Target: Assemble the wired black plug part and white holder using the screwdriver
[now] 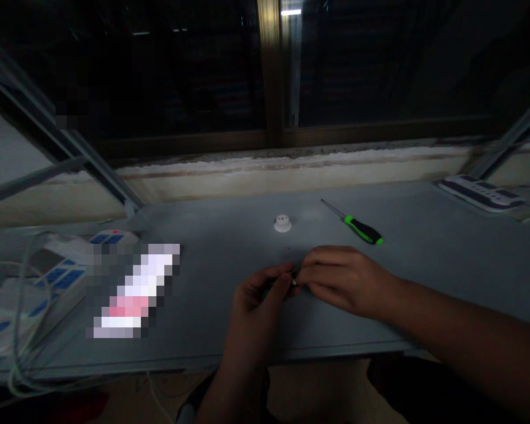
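Observation:
Close to the front of the grey table, my left hand [262, 300] is closed, thumb against fingers, around something small and dark that the fingers mostly hide. My right hand [344, 277] meets it from the right with its fingertips pinched at the same spot, where a tiny pale bit shows. What either hand holds is too small and dim to name. Just beyond the fingers lies a tiny speck-like piece [288, 248], perhaps a screw. Behind that stands a small white round fitting [282, 223] with a wide base and dark holes on top. A green-and-black screwdriver [355, 225] rests beyond my right hand.
Power strips with blue sockets [64, 277] and looping cables lie at the left. A blurred-out bright screen [136, 288] sits beside them. Another power strip [479, 193] is at the back right. Metal frame posts [92, 165] and a window edge bound the table [203, 235].

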A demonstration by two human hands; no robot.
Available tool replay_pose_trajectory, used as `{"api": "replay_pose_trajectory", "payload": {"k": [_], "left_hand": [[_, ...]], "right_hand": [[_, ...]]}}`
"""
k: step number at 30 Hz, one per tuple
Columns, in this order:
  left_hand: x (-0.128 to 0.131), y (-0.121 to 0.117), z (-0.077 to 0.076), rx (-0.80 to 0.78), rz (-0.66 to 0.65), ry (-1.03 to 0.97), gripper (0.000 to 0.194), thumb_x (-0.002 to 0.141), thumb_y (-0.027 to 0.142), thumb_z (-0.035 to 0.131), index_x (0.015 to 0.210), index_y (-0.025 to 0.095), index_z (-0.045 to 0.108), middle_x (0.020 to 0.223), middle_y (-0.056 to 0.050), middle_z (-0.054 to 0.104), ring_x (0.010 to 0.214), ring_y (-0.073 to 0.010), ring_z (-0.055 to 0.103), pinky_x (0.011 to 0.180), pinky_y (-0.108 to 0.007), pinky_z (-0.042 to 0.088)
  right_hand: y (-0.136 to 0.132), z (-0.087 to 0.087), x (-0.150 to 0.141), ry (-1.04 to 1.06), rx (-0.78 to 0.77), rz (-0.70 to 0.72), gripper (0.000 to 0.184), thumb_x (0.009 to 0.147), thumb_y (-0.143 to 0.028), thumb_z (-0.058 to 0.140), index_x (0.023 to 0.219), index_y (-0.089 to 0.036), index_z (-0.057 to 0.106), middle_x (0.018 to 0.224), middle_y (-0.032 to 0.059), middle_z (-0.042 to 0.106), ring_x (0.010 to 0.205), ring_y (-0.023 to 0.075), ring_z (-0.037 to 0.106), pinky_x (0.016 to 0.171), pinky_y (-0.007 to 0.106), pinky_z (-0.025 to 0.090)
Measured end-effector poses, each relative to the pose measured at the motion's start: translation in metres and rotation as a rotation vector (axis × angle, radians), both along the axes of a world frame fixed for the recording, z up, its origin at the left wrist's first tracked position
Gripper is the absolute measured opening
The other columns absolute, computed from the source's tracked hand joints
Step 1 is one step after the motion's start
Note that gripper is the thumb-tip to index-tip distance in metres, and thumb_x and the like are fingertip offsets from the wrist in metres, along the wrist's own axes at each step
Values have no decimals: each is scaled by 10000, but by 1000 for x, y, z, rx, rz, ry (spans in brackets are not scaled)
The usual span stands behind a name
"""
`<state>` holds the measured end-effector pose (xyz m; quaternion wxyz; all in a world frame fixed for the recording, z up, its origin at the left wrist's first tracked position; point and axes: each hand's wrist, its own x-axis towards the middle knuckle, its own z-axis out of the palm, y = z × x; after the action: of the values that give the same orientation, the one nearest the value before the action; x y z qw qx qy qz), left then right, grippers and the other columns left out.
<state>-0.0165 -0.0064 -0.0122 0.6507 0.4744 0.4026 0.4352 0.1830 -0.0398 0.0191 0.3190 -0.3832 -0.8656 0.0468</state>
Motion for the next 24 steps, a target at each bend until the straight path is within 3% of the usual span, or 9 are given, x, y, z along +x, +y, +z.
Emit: {"api": "replay_pose_trajectory", "payload": {"k": [9, 15, 19, 24], "left_hand": [[-1, -1, -1, 9, -1, -27, 254, 780, 325, 839, 987, 181, 810, 928, -68, 798, 804, -157, 734, 790, -252, 582], [-1, -3, 2, 20, 16, -68, 220, 754, 281, 864, 950, 199, 811, 872, -40, 797, 771, -127, 724, 757, -206, 567], [-2, -2, 2, 7, -12, -131, 198, 756, 274, 869, 936, 214, 814, 871, -35, 800, 771, -123, 733, 766, -203, 578], [-3, -3, 5, 8, -29, -210, 193, 706, 266, 903, 873, 219, 818, 800, -27, 795, 701, -117, 726, 709, -197, 588]], "right_hand": [[-1, 0, -1, 15, 18, -11, 159, 963, -156, 569, 1077, -197, 672, 963, 55, 673, 839, 154, 626, 760, 282, 521], [0, 1, -3, 117, 0, 35, 164, 965, -136, 565, 1080, -191, 669, 990, 64, 691, 877, 143, 651, 784, 268, 535], [1, 1, -5, 258, -34, -5, 73, 927, -148, 631, 985, -192, 641, 883, 34, 696, 790, 130, 657, 716, 253, 534], [1, 3, -5, 270, -59, -4, 30, 931, -197, 658, 955, -200, 639, 867, 42, 698, 774, 140, 661, 694, 270, 533]]}}
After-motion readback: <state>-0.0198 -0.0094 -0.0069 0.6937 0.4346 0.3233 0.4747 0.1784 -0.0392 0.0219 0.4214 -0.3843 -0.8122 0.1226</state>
